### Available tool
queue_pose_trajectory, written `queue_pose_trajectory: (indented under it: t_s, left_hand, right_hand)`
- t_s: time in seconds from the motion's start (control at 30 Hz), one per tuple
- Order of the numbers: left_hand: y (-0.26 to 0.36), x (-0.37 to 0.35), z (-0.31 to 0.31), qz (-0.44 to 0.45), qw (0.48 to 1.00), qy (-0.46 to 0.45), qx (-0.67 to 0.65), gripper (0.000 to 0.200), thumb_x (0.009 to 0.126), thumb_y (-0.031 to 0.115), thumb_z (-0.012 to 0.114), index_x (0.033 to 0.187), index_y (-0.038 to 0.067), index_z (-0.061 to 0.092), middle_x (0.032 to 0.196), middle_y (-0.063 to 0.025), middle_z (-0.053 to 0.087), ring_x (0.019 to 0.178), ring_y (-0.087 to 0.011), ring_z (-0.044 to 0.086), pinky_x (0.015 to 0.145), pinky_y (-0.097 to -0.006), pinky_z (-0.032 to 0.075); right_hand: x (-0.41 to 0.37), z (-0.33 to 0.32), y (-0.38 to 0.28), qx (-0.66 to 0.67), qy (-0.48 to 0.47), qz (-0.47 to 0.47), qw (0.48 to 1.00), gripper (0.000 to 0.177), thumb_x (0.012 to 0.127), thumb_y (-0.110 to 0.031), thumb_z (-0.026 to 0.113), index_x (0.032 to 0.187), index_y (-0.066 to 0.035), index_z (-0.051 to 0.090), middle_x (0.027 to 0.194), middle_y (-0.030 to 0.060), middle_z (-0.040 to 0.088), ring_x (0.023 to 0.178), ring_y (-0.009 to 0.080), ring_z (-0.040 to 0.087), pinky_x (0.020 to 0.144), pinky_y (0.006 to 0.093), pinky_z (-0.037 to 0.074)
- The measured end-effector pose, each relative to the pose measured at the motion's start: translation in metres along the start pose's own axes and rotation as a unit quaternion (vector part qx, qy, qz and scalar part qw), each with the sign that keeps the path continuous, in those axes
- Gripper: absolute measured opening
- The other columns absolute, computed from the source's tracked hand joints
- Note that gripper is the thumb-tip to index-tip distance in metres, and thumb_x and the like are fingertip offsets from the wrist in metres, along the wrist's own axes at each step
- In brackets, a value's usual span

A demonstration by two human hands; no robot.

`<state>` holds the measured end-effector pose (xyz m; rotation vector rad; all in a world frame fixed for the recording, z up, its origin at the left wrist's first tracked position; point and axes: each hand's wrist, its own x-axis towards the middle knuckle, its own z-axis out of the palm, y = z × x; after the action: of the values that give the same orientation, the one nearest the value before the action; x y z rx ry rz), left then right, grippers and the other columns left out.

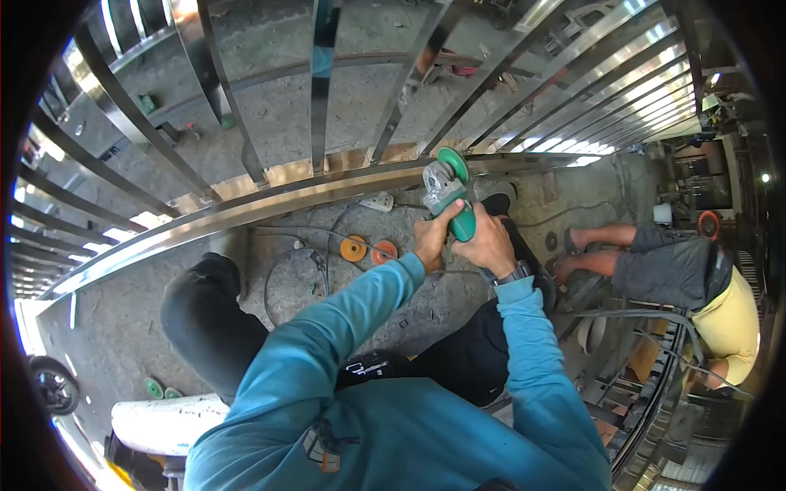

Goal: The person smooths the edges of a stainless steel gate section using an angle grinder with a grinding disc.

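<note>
A green angle grinder [463, 224] with a silver head is in both of my hands. My left hand [431, 241] grips its left side, the thumb lying over the body just behind the head. On the other side my right hand [493, 244] is closed around the rear of the body, below a dark wristwatch. The grinder's green disc [453, 164] overlaps the bottom rail of a shiny metal railing [323, 176] in this view. Polished upright bars [324, 82] rise from that rail. Between my legs, an orange-yellow disc [353, 248] and a red-orange disc [383, 252] lie on the floor.
Cables [266, 282] loop over the concrete floor near a white power strip [378, 201]. A white cylinder [168, 424] lies at lower left, close to green discs [154, 388]. To the right, a person in a yellow shirt [729, 327] bends beside metal frames [655, 393].
</note>
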<state>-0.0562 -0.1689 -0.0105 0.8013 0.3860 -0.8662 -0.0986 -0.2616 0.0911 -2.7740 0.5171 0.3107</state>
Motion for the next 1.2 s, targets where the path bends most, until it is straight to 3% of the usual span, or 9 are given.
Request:
queue_pose_trajectory:
  t_s: [0.2, 0.33, 0.73, 0.83, 0.9, 1.0, 1.2]
  left_hand:
    - [-0.006, 0.022, 0.018, 0.011, 0.982, 0.066, -0.179, 0.065, 0.071, 0.036, 0.091, 0.114, -0.007, 0.066, 0.109, -0.0149, 0.069, 0.094, -0.0214, 0.067, 0.083, -0.0347, 0.053]
    - [0.009, 0.020, 0.012, 0.015, 0.975, 0.070, -0.212, 0.059, 0.073, 0.033, 0.090, 0.111, -0.006, 0.068, 0.107, -0.0133, 0.070, 0.092, -0.0209, 0.067, 0.082, -0.0338, 0.054]
    - [0.014, 0.049, -0.012, 0.027, 0.986, 0.055, -0.154, 0.054, 0.071, 0.034, 0.089, 0.106, -0.004, 0.072, 0.104, -0.0133, 0.073, 0.090, -0.0207, 0.070, 0.081, -0.0328, 0.055]
    - [0.019, 0.048, -0.016, 0.027, 0.991, 0.030, -0.127, 0.055, 0.075, 0.035, 0.086, 0.112, -0.004, 0.070, 0.106, -0.0112, 0.071, 0.091, -0.0188, 0.068, 0.082, -0.0322, 0.054]
    - [0.020, 0.046, -0.017, 0.006, 0.990, 0.026, -0.137, 0.057, 0.072, 0.034, 0.089, 0.109, -0.005, 0.071, 0.106, -0.0150, 0.072, 0.092, -0.0223, 0.070, 0.083, -0.0346, 0.055]
    - [-0.005, 0.036, -0.011, -0.040, 0.994, 0.014, -0.105, 0.059, 0.072, 0.035, 0.088, 0.112, -0.005, 0.070, 0.109, -0.0161, 0.071, 0.095, -0.0231, 0.070, 0.084, -0.0353, 0.056]
    - [-0.008, 0.026, 0.008, -0.011, 0.992, -0.029, -0.125, 0.055, 0.075, 0.032, 0.087, 0.113, -0.004, 0.070, 0.110, -0.0148, 0.071, 0.095, -0.0228, 0.070, 0.086, -0.0354, 0.055]
  right_hand:
    - [0.030, 0.002, -0.005, -0.122, -0.047, -0.007, 0.991, 0.072, 0.065, -0.023, 0.081, 0.124, 0.001, 0.049, 0.095, 0.0296, 0.068, 0.092, 0.0495, 0.066, 0.077, 0.0542, 0.053]
    - [0.043, 0.004, -0.021, -0.134, -0.052, -0.013, 0.990, 0.073, 0.065, -0.026, 0.084, 0.123, 0.003, 0.050, 0.094, 0.0313, 0.068, 0.092, 0.0502, 0.066, 0.077, 0.0544, 0.053]
    - [0.064, 0.027, -0.027, -0.131, -0.059, 0.020, 0.989, 0.068, 0.068, -0.029, 0.083, 0.121, 0.001, 0.052, 0.095, 0.0300, 0.070, 0.092, 0.0492, 0.068, 0.078, 0.0552, 0.055]
    - [0.065, 0.028, -0.026, -0.119, -0.060, 0.024, 0.991, 0.068, 0.068, -0.029, 0.083, 0.120, 0.001, 0.052, 0.095, 0.0303, 0.069, 0.092, 0.0496, 0.067, 0.078, 0.0554, 0.055]
    - [0.064, 0.029, -0.022, -0.107, -0.062, 0.021, 0.992, 0.068, 0.067, -0.029, 0.083, 0.120, 0.001, 0.052, 0.095, 0.0304, 0.069, 0.092, 0.0498, 0.067, 0.079, 0.0555, 0.055]
    - [0.040, 0.028, -0.004, -0.129, -0.085, 0.031, 0.988, 0.068, 0.068, -0.030, 0.083, 0.120, 0.001, 0.051, 0.095, 0.0305, 0.069, 0.092, 0.0500, 0.067, 0.079, 0.0557, 0.055]
    - [0.029, 0.007, 0.004, -0.132, -0.043, 0.001, 0.990, 0.070, 0.066, -0.028, 0.083, 0.122, -0.003, 0.048, 0.096, 0.0298, 0.069, 0.092, 0.0496, 0.066, 0.076, 0.0576, 0.053]
